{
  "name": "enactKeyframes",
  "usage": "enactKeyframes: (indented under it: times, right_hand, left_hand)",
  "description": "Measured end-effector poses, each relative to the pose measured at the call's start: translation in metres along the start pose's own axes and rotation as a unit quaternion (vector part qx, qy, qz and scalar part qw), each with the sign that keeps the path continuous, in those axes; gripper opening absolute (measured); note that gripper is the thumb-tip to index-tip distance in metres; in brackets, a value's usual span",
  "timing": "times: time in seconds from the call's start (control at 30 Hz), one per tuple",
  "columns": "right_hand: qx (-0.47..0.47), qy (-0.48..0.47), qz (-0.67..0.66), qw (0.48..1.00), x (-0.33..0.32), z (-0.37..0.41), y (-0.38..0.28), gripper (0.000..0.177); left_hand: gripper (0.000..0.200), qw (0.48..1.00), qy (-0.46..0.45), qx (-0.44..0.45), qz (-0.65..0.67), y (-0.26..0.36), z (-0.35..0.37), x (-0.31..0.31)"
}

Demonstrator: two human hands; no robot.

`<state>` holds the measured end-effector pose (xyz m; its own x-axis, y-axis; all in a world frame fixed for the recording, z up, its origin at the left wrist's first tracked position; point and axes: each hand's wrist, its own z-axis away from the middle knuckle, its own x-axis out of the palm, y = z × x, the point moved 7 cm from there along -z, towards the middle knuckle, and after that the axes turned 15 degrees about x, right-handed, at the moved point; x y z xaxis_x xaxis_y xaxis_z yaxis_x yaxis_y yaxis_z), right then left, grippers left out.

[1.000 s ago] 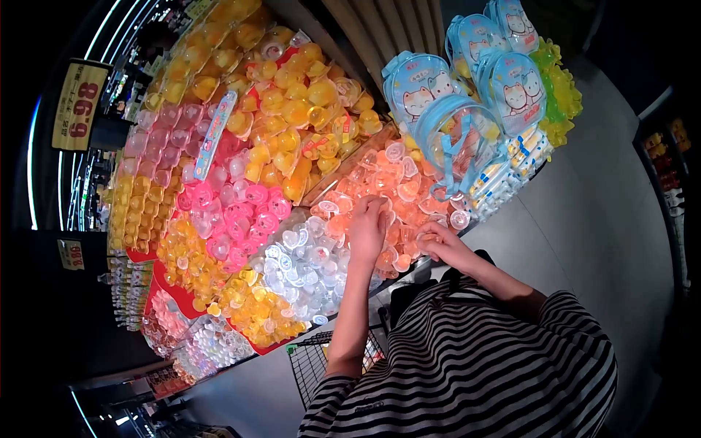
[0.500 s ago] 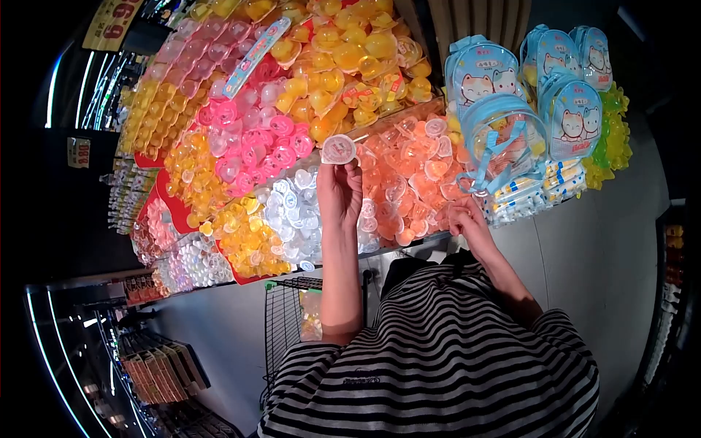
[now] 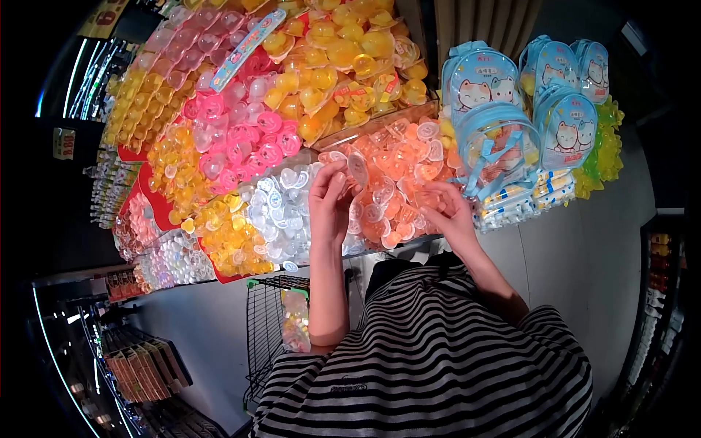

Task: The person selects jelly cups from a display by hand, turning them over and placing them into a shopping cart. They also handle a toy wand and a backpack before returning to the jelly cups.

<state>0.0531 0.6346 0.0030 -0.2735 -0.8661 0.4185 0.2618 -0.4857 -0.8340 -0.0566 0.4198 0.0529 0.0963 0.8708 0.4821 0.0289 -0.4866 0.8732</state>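
Note:
My left hand (image 3: 333, 197) pinches a round, pale-lidded jelly cup (image 3: 357, 169), tilted nearly on edge over the border between the white and orange cups. To the right, my right hand (image 3: 448, 212) is at the near right edge of the orange jelly cups (image 3: 401, 157), thumb and fingertips bent towards each other. Whether anything small lies between those fingertips I cannot make out. White jelly cups (image 3: 276, 208) lie left of my left wrist, and pink ones (image 3: 252, 139) lie beyond them.
Blue cat backpacks (image 3: 485, 84) and wrapped packs (image 3: 511, 196) stand to the right. Yellow jelly cups (image 3: 339, 51) are piled at the back. A wire shopping cart (image 3: 272, 321) is at the near left, below the display edge.
My left hand has turned, tipping the cup's lid from facing me to nearly edge-on, and lowered it slightly. My right hand has moved a little left, its fingers more spread. The whole view has shifted slightly.

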Motion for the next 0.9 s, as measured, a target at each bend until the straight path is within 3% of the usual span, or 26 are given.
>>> enactKeyframes:
  times: [0.1, 0.13, 0.2, 0.23, 0.33, 0.4, 0.47, 0.6, 0.67, 0.77, 0.87, 0.9]
  right_hand:
    - [-0.069, -0.001, -0.022, 0.997, 0.013, -0.001, -0.022, 0.034]
    - [-0.107, 0.002, 0.045, 0.993, 0.015, -0.001, -0.024, 0.035]
    - [-0.182, 0.004, 0.177, 0.967, 0.021, -0.001, -0.025, 0.035]
    - [-0.111, 0.003, 0.153, 0.982, 0.021, 0.001, -0.025, 0.037]
    - [-0.124, 0.009, 0.262, 0.957, 0.010, -0.001, -0.011, 0.037]
    - [-0.088, -0.005, 0.168, 0.982, 0.009, 0.003, 0.004, 0.035]
    - [-0.096, -0.022, 0.184, 0.978, 0.012, 0.007, 0.010, 0.034]
    - [0.007, -0.064, 0.179, 0.982, 0.015, 0.008, 0.030, 0.039]
    - [0.045, -0.077, 0.219, 0.972, 0.020, 0.006, 0.033, 0.042]
    - [-0.003, -0.122, 0.187, 0.975, 0.057, 0.013, 0.029, 0.045]
    - [0.030, -0.132, 0.280, 0.950, 0.079, 0.009, 0.041, 0.046]
    - [-0.026, -0.139, 0.311, 0.940, 0.088, 0.004, 0.045, 0.046]
  left_hand:
    - [0.025, 0.995, -0.060, -0.036, -0.077, -0.018, 0.021, 0.019]
    - [0.026, 0.988, -0.092, -0.054, -0.110, -0.029, 0.027, 0.024]
    - [0.026, 0.989, -0.079, -0.115, -0.044, -0.048, 0.045, 0.040]
    - [0.026, 0.988, -0.077, -0.123, -0.044, -0.055, 0.050, 0.039]
    - [0.026, 0.986, -0.080, -0.139, -0.037, -0.065, 0.059, 0.021]
    - [0.025, 0.983, -0.108, -0.149, -0.021, -0.070, 0.064, 0.019]
    - [0.026, 0.983, -0.116, -0.145, -0.011, -0.075, 0.072, 0.013]
    - [0.027, 0.980, -0.100, -0.174, -0.010, -0.082, 0.084, -0.002]
    - [0.027, 0.978, -0.048, -0.203, 0.028, -0.072, 0.090, -0.003]
    - [0.029, 0.985, -0.038, -0.166, 0.015, -0.068, 0.096, -0.023]
    - [0.033, 0.989, -0.034, -0.141, -0.021, -0.058, 0.108, -0.046]
    - [0.034, 0.991, -0.036, -0.125, -0.033, -0.051, 0.110, -0.052]
